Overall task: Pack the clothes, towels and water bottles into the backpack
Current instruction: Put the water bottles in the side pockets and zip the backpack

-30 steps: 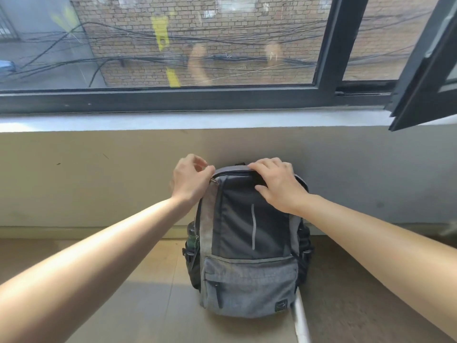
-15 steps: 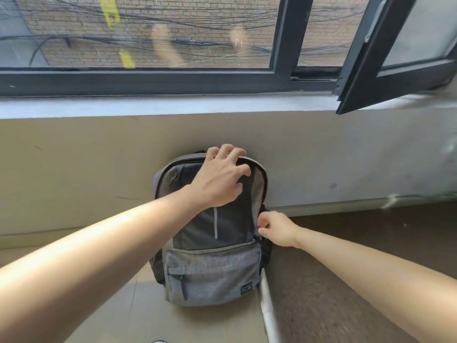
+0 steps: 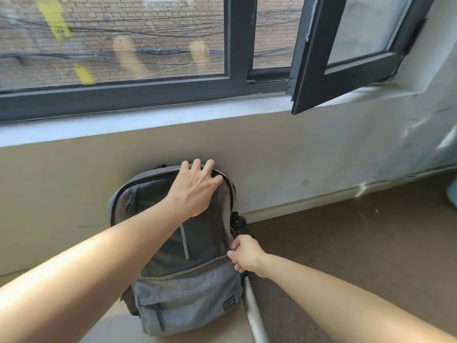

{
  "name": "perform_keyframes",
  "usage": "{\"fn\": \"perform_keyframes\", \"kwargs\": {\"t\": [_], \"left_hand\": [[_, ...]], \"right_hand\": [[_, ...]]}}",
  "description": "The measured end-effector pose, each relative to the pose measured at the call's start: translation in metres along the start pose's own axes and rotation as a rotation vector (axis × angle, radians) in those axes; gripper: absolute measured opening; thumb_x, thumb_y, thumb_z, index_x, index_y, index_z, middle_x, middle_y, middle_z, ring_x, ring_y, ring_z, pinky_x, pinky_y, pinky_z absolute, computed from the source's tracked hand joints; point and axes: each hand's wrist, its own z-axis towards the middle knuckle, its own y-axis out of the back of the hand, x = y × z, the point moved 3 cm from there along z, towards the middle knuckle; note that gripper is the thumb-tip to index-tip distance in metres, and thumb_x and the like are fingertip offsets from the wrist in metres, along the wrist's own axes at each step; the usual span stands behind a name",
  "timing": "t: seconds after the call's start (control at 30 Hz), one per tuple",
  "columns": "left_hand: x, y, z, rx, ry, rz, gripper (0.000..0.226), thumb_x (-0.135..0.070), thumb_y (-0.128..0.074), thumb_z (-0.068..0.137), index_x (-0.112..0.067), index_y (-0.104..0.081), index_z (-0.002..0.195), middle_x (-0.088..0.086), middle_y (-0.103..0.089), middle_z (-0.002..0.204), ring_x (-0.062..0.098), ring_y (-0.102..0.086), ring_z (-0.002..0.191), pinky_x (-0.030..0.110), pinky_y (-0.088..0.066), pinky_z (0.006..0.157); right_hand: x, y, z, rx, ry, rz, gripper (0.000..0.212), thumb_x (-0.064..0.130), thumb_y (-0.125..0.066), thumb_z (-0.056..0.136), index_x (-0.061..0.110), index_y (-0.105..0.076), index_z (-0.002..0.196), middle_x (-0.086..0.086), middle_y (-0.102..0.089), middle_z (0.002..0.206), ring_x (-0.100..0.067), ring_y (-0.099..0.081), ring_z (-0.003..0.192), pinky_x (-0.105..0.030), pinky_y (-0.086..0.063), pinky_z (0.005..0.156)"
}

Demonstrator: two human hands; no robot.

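A grey backpack (image 3: pixel 188 290) stands upright on the floor, leaning against the wall under the window. My left hand (image 3: pixel 197 186) rests over its top edge with the fingers spread and curved on the rim. My right hand (image 3: pixel 243 254) pinches something small at the bag's right side seam, likely the zipper pull. The black cap of a water bottle (image 3: pixel 238 220) pokes out of the right side pocket, just above my right hand. No clothes or towels are in sight.
The wall and window sill (image 3: pixel 173 120) rise right behind the bag. An open window sash (image 3: pixel 346 60) juts into the room at upper right. A white strip (image 3: pixel 254 315) on the floor separates pale flooring from brown floor (image 3: pixel 358 243) on the right.
My right hand left the bag's top and dropped down its right side to the seam. My left hand shifted across onto the top. The view swung right.
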Motion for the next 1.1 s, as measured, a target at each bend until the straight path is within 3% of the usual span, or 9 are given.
{"fn": "perform_keyframes", "kwargs": {"t": [0.1, 0.23, 0.4, 0.53, 0.63, 0.7, 0.83, 1.0, 1.1], "left_hand": [[0.003, -0.002, 0.001, 0.003, 0.008, -0.066, 0.02, -0.029, -0.054, 0.087, -0.026, -0.061, 0.105, 0.009, -0.052, 0.128, 0.036, -0.054, 0.104, 0.043, -0.042, 0.081], [0.004, -0.001, -0.002, -0.04, 0.052, -0.187, 0.035, -0.051, -0.045, 0.082, -0.024, -0.067, 0.085, 0.004, -0.059, 0.114, 0.032, -0.056, 0.093, 0.042, -0.044, 0.08], [0.004, 0.0, -0.001, -0.038, 0.103, -0.219, 0.026, -0.042, -0.054, 0.087, -0.022, -0.07, 0.082, 0.001, -0.058, 0.108, 0.03, -0.057, 0.092, 0.039, -0.039, 0.075], [0.003, 0.0, -0.002, -0.043, 0.096, -0.235, 0.016, -0.035, -0.057, 0.08, -0.023, -0.068, 0.083, 0.001, -0.058, 0.106, 0.03, -0.056, 0.092, 0.039, -0.04, 0.075], [0.005, -0.004, -0.004, -0.063, 0.051, -0.228, 0.024, -0.04, -0.051, 0.081, -0.026, -0.07, 0.087, 0.001, -0.06, 0.112, 0.029, -0.058, 0.093, 0.039, -0.043, 0.075], [0.007, -0.007, -0.006, -0.094, 0.016, -0.228, 0.027, -0.042, -0.051, 0.086, -0.027, -0.07, 0.098, 0.002, -0.062, 0.118, 0.03, -0.061, 0.095, 0.038, -0.045, 0.075], [0.013, -0.009, -0.011, -0.173, -0.019, -0.293, 0.032, -0.046, -0.05, 0.094, -0.028, -0.06, 0.119, 0.001, -0.062, 0.126, 0.03, -0.064, 0.097, 0.04, -0.049, 0.078], [0.017, -0.006, -0.014, -0.184, 0.025, -0.434, 0.05, -0.049, -0.045, 0.094, -0.024, -0.053, 0.136, 0.005, -0.066, 0.118, 0.032, -0.064, 0.098, 0.043, -0.049, 0.082], [0.018, -0.006, -0.016, -0.19, 0.027, -0.494, 0.049, -0.037, -0.05, 0.095, -0.019, -0.05, 0.14, 0.009, -0.065, 0.114, 0.035, -0.062, 0.099, 0.046, -0.05, 0.083]], "right_hand": [[0.003, 0.014, -0.002, 0.037, 0.013, 0.074, 0.009, 0.013, -0.06, 0.101, 0.009, -0.063, 0.108, -0.011, -0.068, 0.082, -0.015, -0.064, 0.058, -0.031, -0.062, 0.063], [0.01, 0.029, -0.003, 0.203, -0.037, 0.089, 0.025, 0.006, -0.055, 0.102, 0.007, -0.062, 0.126, -0.006, -0.061, 0.068, -0.013, -0.055, 0.049, -0.026, -0.051, 0.05], [0.023, 0.027, -0.004, 0.258, -0.106, 0.119, 0.017, 0.01, -0.045, 0.105, 0.01, -0.058, 0.116, -0.002, -0.049, 0.065, -0.014, -0.049, 0.052, -0.029, -0.05, 0.055], [0.019, 0.019, -0.004, 0.226, -0.071, -0.007, 0.031, 0.028, -0.048, 0.107, 0.002, -0.058, 0.119, -0.005, -0.052, 0.072, -0.014, -0.052, 0.051, -0.027, -0.051, 0.052], [0.024, 0.028, -0.005, 0.224, -0.013, -0.176, 0.032, 0.033, -0.051, 0.106, 0.005, -0.063, 0.096, -0.005, -0.052, 0.068, -0.014, -0.049, 0.049, -0.026, -0.048, 0.049], [0.029, 0.035, -0.005, 0.268, -0.058, -0.078, 0.035, 0.034, -0.05, 0.106, 0.01, -0.057, 0.081, -0.001, -0.046, 0.061, -0.012, -0.042, 0.048, -0.025, -0.043, 0.05], [0.051, 0.04, -0.005, 0.308, -0.111, 0.3, 0.03, 0.033, -0.047, 0.107, 0.016, -0.051, 0.082, 0.003, -0.037, 0.062, -0.009, -0.034, 0.051, -0.022, -0.033, 0.05], [0.115, 0.069, -0.003, 0.189, 0.022, 0.756, 0.038, 0.034, -0.046, 0.108, 0.019, -0.047, 0.073, 0.006, -0.034, 0.053, -0.006, -0.031, 0.042, -0.017, -0.025, 0.043], [0.149, 0.095, -0.008, 0.13, 0.135, 0.837, 0.042, 0.034, -0.044, 0.109, 0.018, -0.045, 0.069, 0.006, -0.029, 0.048, -0.008, -0.03, 0.042, -0.018, -0.024, 0.043]]}}
